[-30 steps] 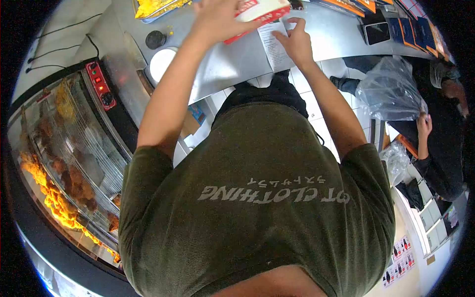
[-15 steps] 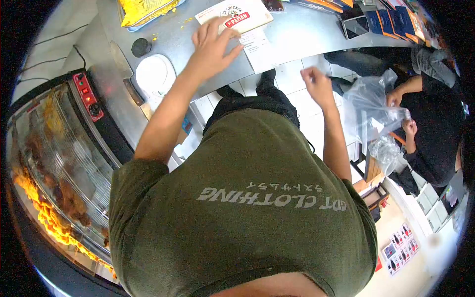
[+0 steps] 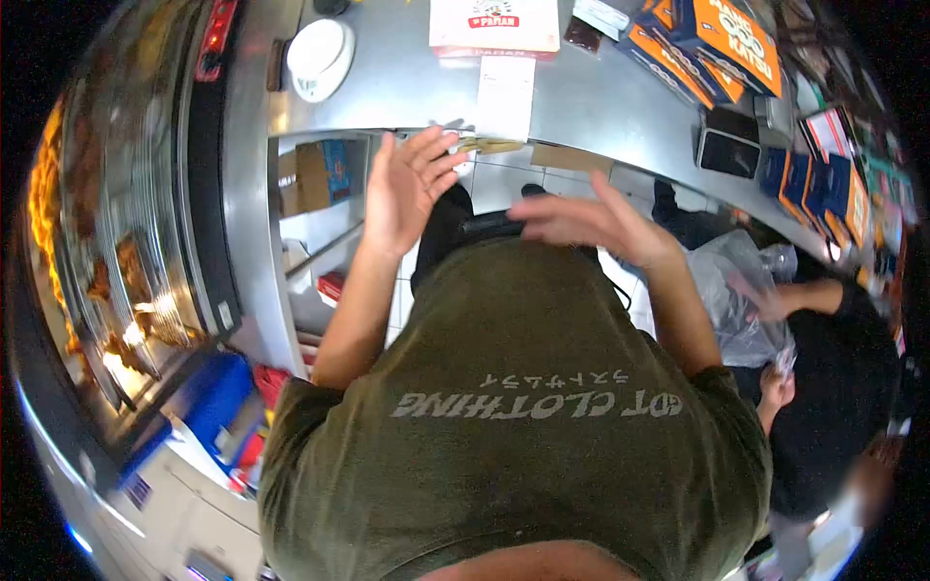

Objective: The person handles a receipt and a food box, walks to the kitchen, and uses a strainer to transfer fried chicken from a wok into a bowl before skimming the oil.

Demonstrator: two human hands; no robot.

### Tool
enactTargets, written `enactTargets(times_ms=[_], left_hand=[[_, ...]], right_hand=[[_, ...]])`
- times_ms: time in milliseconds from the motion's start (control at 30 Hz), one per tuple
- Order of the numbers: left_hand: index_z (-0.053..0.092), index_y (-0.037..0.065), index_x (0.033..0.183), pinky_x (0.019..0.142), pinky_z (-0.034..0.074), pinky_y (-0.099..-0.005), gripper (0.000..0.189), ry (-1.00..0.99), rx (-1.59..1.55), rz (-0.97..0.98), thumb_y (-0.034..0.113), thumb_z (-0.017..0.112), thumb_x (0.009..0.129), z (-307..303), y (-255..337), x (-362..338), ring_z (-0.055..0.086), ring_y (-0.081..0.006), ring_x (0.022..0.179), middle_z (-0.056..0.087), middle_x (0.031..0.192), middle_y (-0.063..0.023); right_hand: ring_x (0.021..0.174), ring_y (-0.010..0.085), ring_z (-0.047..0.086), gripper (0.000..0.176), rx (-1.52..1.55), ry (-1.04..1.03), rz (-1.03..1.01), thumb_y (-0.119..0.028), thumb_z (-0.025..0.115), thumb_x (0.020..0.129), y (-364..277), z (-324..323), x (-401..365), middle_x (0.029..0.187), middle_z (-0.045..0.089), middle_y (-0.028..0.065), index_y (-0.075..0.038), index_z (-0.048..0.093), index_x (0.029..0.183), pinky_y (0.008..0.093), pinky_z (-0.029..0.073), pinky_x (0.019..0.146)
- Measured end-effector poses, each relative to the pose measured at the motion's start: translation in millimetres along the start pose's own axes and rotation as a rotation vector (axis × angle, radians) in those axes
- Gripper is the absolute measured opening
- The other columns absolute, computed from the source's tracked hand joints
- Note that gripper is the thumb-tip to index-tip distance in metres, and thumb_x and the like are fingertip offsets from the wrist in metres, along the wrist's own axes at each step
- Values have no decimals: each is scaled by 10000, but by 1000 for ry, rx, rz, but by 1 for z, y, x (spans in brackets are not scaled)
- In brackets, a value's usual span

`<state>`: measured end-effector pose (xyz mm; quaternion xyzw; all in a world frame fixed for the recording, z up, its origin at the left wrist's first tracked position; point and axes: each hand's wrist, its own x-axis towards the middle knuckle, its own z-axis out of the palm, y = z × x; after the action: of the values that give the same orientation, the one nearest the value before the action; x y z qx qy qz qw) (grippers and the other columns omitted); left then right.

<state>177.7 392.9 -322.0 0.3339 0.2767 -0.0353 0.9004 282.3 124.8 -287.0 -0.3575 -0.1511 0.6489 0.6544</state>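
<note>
My left hand (image 3: 399,194) is raised in front of my body, just short of the counter edge. Its fingers are spread and nothing is in it. My right hand (image 3: 605,225) hovers at waist height, fingers stretched out and slightly blurred, also holding nothing. Beyond both hands, a printed paper slip (image 3: 506,102) hangs over the front of the steel counter (image 3: 407,87). Behind the slip sits a white box with a red label (image 3: 496,29). A greenish-yellow strip (image 3: 496,146) shows just below the slip, beside my left fingertips.
A round white device (image 3: 320,58) stands on the counter's left. Orange and navy boxes (image 3: 727,44) and a dark-screened device (image 3: 728,153) are at the right. A heated glass display (image 3: 136,252) is on my left. On my right, a co-worker handles a clear plastic bag (image 3: 731,290).
My left hand has drawn back from the box to in front of my body. My right hand has swung inward and its fingers have straightened. The view has shifted, showing more boxes on the right.
</note>
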Motion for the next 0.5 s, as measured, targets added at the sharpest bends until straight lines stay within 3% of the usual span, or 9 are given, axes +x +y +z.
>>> enactTargets(times_ms=[33, 100, 167, 267, 333, 367, 400, 433, 500], left_hand=[[455, -9, 1323, 959, 459, -379, 660, 10, -25, 33, 544, 346, 980, 8, -22, -10, 553, -314, 1178, 547, 1299, -187], [487, 1, 1295, 955, 466, -386, 661, -3, -97, 143, 563, 352, 974, 16, -67, -30, 571, -320, 1155, 568, 1274, -185], [489, 7, 1296, 952, 468, -389, 660, 90, -197, 174, 566, 348, 974, 28, -109, -58, 575, -323, 1150, 564, 1281, -187], [480, 20, 1295, 968, 447, -373, 632, 151, -226, 155, 551, 343, 982, 38, -154, -116, 571, -310, 1148, 558, 1290, -177], [484, 25, 1286, 967, 444, -370, 607, 191, -217, 236, 536, 353, 986, 37, -177, -151, 573, -301, 1142, 559, 1284, -171], [488, 27, 1281, 965, 444, -370, 596, 221, -226, 282, 529, 358, 988, 37, -188, -171, 574, -298, 1140, 559, 1280, -170], [491, 28, 1275, 962, 445, -369, 585, 253, -236, 321, 522, 363, 989, 37, -201, -192, 575, -295, 1138, 560, 1276, -169], [496, 28, 1267, 960, 446, -370, 575, 291, -277, 374, 515, 365, 991, 36, -214, -212, 576, -294, 1136, 563, 1269, -168], [506, 28, 1252, 954, 450, -371, 556, 376, -369, 472, 501, 371, 995, 33, -245, -253, 577, -292, 1131, 569, 1254, -165]], right_hand=[[1370, 355, 342, 1035, 197, -401, -60, -759, 112, 890, -5, 0, -9, 1476, 314, 280, 110, 264, 1431, 483, 207, 1148], [1376, 297, 351, 1013, 261, -269, -100, -748, 113, 894, -21, -9, -19, 1487, 329, 237, 90, 272, 1440, 435, 247, 1138], [1371, 275, 366, 958, -56, 202, -14, -712, 215, 924, -7, -28, -18, 1490, 333, 226, 96, 281, 1434, 417, 294, 1118], [1258, 322, 495, 663, -613, -752, 242, -467, 467, 964, -40, 14, -50, 1350, 499, 207, -6, 367, 1430, 404, 410, 1046], [1307, 416, 417, 803, 592, -711, 41, -512, 531, 928, -21, 38, -47, 1448, 382, 228, 14, 261, 1471, 444, 368, 1080], [1330, 392, 399, 820, 589, -125, 6, -573, 445, 940, -24, 58, -51, 1456, 376, 236, -1, 228, 1487, 462, 331, 1105], [1280, 378, 427, 793, 113, -21, 146, -568, 428, 946, -15, 53, -48, 1423, 407, 232, -3, 255, 1474, 445, 351, 1062], [1230, 364, 456, 768, -329, -112, 307, -563, 412, 951, -1, 56, -48, 1390, 437, 228, -5, 281, 1462, 427, 371, 1020], [1129, 336, 512, 723, -398, -436, 373, -553, 378, 962, 22, 91, -54, 1324, 499, 219, -10, 333, 1437, 392, 410, 935]])
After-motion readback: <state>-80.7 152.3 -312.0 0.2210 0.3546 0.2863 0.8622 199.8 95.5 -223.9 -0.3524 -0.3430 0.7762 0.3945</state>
